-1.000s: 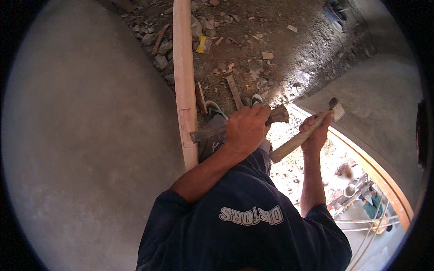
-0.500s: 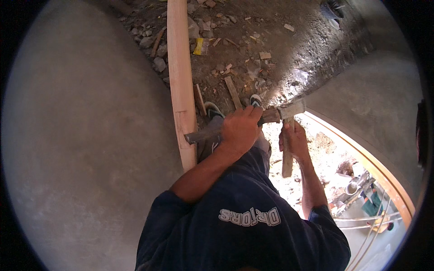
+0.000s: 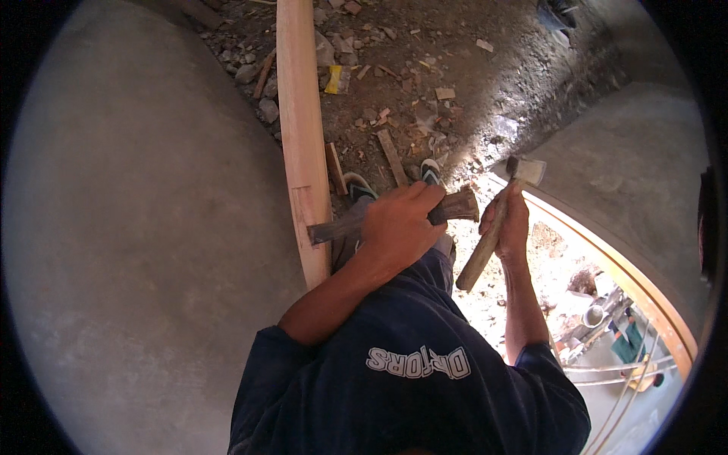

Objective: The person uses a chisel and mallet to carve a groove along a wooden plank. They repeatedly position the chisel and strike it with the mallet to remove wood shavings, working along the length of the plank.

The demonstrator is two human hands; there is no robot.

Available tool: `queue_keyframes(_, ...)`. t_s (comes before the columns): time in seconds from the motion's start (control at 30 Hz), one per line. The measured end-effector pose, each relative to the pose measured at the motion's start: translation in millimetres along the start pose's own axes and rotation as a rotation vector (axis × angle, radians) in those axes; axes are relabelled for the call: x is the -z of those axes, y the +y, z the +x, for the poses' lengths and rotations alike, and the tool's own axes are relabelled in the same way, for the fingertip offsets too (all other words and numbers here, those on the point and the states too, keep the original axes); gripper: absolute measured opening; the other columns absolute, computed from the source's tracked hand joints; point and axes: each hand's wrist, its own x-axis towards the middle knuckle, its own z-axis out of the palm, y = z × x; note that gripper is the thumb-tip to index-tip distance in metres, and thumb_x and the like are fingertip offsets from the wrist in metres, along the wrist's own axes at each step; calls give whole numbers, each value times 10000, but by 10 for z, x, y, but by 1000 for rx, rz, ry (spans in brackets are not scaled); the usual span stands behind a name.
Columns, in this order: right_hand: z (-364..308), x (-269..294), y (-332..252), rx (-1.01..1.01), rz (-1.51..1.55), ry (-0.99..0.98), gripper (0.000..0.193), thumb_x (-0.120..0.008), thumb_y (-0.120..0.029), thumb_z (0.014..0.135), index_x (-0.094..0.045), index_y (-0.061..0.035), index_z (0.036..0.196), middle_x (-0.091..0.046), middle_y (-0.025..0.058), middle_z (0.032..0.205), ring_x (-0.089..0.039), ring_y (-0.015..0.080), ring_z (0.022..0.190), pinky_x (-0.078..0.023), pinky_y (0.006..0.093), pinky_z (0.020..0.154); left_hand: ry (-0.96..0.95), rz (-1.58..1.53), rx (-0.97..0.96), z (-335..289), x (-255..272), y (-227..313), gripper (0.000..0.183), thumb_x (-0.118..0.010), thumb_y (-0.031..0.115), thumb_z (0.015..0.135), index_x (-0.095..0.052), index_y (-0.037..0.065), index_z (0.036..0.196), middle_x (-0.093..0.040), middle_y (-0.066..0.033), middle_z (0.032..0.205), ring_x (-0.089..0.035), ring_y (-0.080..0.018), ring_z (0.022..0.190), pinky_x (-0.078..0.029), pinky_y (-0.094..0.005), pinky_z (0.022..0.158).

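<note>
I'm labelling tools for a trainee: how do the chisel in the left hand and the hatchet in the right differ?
The chisel is one straight bar; the hatchet has a crosswise head. The chisel's tip is at the wooden beam; the hatchet is apart from it. Both are gripped one-handed.

Since half a second ago, the hammer (image 3: 491, 231) has been drawn off the end of the dark bar (image 3: 456, 206) toward two o'clock, its lower end swung from six to seven o'clock

wht ltrs (image 3: 418, 364), upside-dn, on navy shirt (image 3: 402, 417)
</note>
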Motion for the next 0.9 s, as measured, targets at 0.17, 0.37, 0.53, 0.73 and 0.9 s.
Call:
queue_keyframes(0.17,-6,33,-64,38,-30,-8,497,-428,-522,1024,-504,-49,891,-541,76,596,-536,171,441,-451,290,398,78,-142,-38,-24,167,49,457,-832,227,659,-638,105,1054,-641,-77,942,-662,-282,898,-541,-396,742)
queue_keyframes(0.37,-12,36,195,80,-70,3,450,-503,-491,1005,-546,-57,895,-544,52,627,-538,147,530,-432,283,489,60,2,-180,-55,-95,86,464,-838,238,650,-644,110,1051,-661,-94,987,-671,-284,920,-549,-392,761)
queue_keyframes(0.53,-5,50,323,49,-49,-42,441,-529,-480,998,-559,-63,860,-548,21,715,-507,114,607,-402,274,549,-3,3,-162,-84,-128,60,460,-833,235,657,-646,110,1058,-673,-104,1000,-671,-298,937,-556,-397,775)
queue_keyframes(0.73,26,96,342,59,-127,-33,451,-516,-489,1002,-571,-57,885,-541,12,767,-488,108,692,-404,281,635,-13,-14,-188,-65,-157,127,457,-837,222,656,-635,114,1052,-644,-94,934,-659,-298,884,-549,-403,736)
queue_keyframes(0.9,27,51,268,73,-188,-20,481,-505,-511,1000,-575,-50,882,-540,9,768,-488,111,699,-405,284,644,6,5,-192,-64,-186,92,461,-830,230,669,-627,113,1065,-634,-86,921,-656,-291,879,-549,-405,724)
